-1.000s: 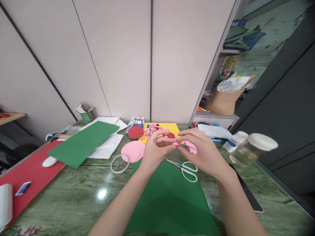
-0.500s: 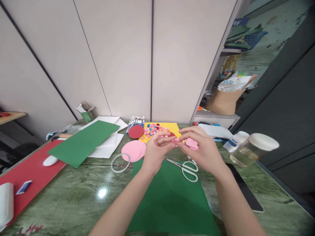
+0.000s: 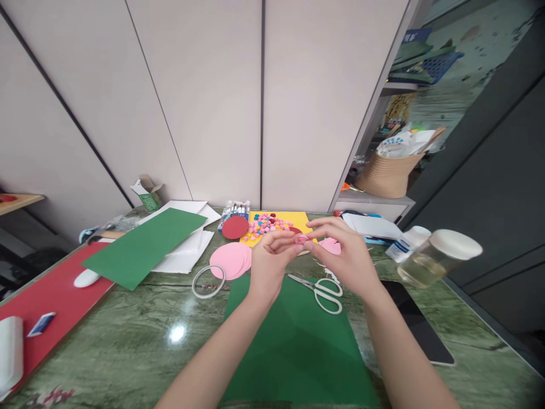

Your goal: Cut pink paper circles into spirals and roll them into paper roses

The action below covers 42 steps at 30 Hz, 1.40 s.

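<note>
Both hands are raised above a green paper sheet (image 3: 293, 346) on the green marble table (image 3: 140, 341). My left hand (image 3: 269, 262) and my right hand (image 3: 340, 255) pinch a small rolled pink paper piece (image 3: 301, 239) between their fingertips. White-handled scissors (image 3: 322, 291) lie on the green sheet just under my right hand. A loose pink paper piece (image 3: 331, 245) shows behind my right hand.
Pink paper circles (image 3: 230, 260), a dark red circle (image 3: 234, 228), a tape ring (image 3: 208, 282) and a yellow sheet with small coloured bits (image 3: 272, 223) lie ahead. Another green sheet (image 3: 145, 245) and red sheet (image 3: 51, 295) are left; a jar (image 3: 438, 258) and a black phone (image 3: 419, 329) sit right.
The hands have drawn closer together and risen slightly; the pink paper between the fingertips now looks rolled tighter. Nothing else on the table moved.
</note>
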### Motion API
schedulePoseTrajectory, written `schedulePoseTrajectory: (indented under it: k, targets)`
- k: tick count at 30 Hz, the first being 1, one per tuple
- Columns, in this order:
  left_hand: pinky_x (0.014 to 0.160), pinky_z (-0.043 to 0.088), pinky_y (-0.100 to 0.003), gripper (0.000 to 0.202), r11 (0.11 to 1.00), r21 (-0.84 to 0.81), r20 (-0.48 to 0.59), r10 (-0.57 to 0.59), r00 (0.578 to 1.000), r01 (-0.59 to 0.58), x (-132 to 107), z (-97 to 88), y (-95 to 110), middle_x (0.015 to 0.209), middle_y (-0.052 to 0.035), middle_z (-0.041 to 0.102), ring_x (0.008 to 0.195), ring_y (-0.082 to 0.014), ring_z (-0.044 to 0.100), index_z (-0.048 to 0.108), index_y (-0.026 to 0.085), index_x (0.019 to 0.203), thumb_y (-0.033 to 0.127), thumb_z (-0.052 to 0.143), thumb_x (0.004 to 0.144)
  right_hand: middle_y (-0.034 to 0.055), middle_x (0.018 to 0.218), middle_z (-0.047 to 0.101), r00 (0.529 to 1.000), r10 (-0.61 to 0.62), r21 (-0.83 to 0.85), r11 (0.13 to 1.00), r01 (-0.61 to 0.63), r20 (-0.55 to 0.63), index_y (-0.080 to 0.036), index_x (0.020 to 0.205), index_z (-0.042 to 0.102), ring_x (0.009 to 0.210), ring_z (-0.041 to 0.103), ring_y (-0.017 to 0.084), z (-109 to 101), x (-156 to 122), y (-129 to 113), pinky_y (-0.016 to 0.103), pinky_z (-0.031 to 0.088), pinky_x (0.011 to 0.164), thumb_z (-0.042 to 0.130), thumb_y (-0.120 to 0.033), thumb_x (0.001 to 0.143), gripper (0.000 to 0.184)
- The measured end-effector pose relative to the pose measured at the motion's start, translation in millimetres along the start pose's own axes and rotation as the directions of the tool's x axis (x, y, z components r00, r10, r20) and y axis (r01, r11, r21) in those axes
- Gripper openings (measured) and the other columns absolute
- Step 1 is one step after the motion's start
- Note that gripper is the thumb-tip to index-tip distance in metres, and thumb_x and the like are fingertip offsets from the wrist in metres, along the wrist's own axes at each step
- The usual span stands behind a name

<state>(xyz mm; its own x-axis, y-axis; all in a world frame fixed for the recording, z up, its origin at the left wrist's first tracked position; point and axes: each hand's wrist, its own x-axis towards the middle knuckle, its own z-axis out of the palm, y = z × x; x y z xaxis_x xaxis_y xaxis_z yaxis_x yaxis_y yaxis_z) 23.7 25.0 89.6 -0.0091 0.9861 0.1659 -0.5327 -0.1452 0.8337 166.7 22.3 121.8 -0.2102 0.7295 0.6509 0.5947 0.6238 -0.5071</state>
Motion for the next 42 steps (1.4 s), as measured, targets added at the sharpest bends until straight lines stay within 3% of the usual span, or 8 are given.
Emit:
schedulePoseTrajectory:
  k: [6,10,14,18,29,32,37,42]
  targets:
    - [0.078,0.052,-0.031,0.025,0.998,0.056,-0.014,0.02,1.0,-0.019,1,0.0,1,0.08,-0.0027,0.07,0.078,-0.0162,0.067,0.06,0.016,0.081,0.019,0.075,0.06,0.0047,0.098,0.063,0.999,-0.039,-0.054,0.998,0.039,0.002,-0.024,0.081,0.065,0.097,0.056,0.022,0,1,0,0.039,0.044,0.084,0.059,-0.027,0.079,0.007]
    - [0.078,0.052,-0.032,0.026,0.961,0.257,0.032,0.1,0.995,-0.104,2,-3.2,5,0.082,-0.0037,0.071,0.081,-0.0182,0.067,0.06,0.019,0.087,0.022,0.072,0.064,0.0063,0.103,0.062,0.992,-0.13,-0.222,0.967,0.126,-0.002,-0.024,0.088,0.063,0.1,0.053,0.024,2,0,1,0.043,0.04,0.086,0.057,-0.026,0.081,0.01]
    - [0.083,0.049,-0.03,0.019,0.779,0.533,0.124,0.315,0.941,-0.331,-2,-6.5,6,0.092,-0.0022,0.07,0.088,-0.0178,0.066,0.064,0.025,0.09,0.022,0.065,0.072,0.0057,0.106,0.062,0.977,-0.211,-0.39,0.898,0.201,0.018,-0.025,0.09,0.061,0.103,0.05,0.026,3,-3,-1,0.047,0.035,0.089,0.056,-0.023,0.08,0.011]
    - [0.085,0.046,-0.029,0.02,0.613,0.665,0.223,0.384,0.896,-0.427,-3,-10.7,1,0.097,-0.0012,0.07,0.091,-0.0176,0.065,0.066,0.028,0.095,0.023,0.059,0.077,0.0047,0.108,0.062,0.962,-0.269,-0.49,0.832,0.26,0.054,-0.024,0.09,0.061,0.105,0.048,0.026,1,-5,-4,0.048,0.031,0.092,0.055,-0.02,0.082,0.011]
    - [0.084,0.049,-0.027,0.022,0.567,0.655,0.237,0.473,0.849,-0.499,-6,-10.2,3,0.095,-0.0004,0.071,0.087,-0.0171,0.066,0.068,0.029,0.095,0.021,0.062,0.076,0.0032,0.103,0.064,0.972,-0.237,-0.337,0.915,0.223,-0.001,-0.026,0.085,0.065,0.101,0.051,0.023,-6,-2,1,0.044,0.036,0.089,0.059,-0.029,0.081,0.007]
    - [0.078,0.052,-0.027,0.021,0.468,0.675,0.276,0.557,0.784,-0.57,-6,-10.0,2,0.092,-0.0007,0.071,0.082,-0.0158,0.067,0.068,0.026,0.095,0.019,0.061,0.076,0.0035,0.101,0.064,0.972,-0.235,-0.277,0.935,0.223,-0.012,-0.026,0.085,0.066,0.099,0.053,0.023,-7,-1,0,0.044,0.039,0.088,0.06,-0.029,0.081,0.008]
    - [0.073,0.053,-0.026,0.017,0.205,0.67,0.421,0.688,0.592,-0.714,-3,-11.5,4,0.083,-0.001,0.072,0.076,-0.0132,0.066,0.065,0.02,0.091,0.015,0.063,0.074,0.0038,0.101,0.063,0.972,-0.236,-0.201,0.952,0.229,-0.01,-0.026,0.085,0.068,0.098,0.053,0.022,-9,-2,-1,0.043,0.04,0.089,0.062,-0.026,0.079,0.008]
    - [0.066,0.051,-0.025,0.015,0.116,0.647,0.48,0.705,0.521,-0.753,-3,-11.5,9,0.075,-0.0007,0.071,0.069,-0.012,0.064,0.065,0.019,0.086,0.013,0.066,0.072,0.0039,0.102,0.063,0.975,-0.221,-0.132,0.967,0.218,-0.008,-0.027,0.087,0.068,0.098,0.054,0.022,-11,-1,-1,0.043,0.04,0.09,0.063,-0.025,0.079,0.01]
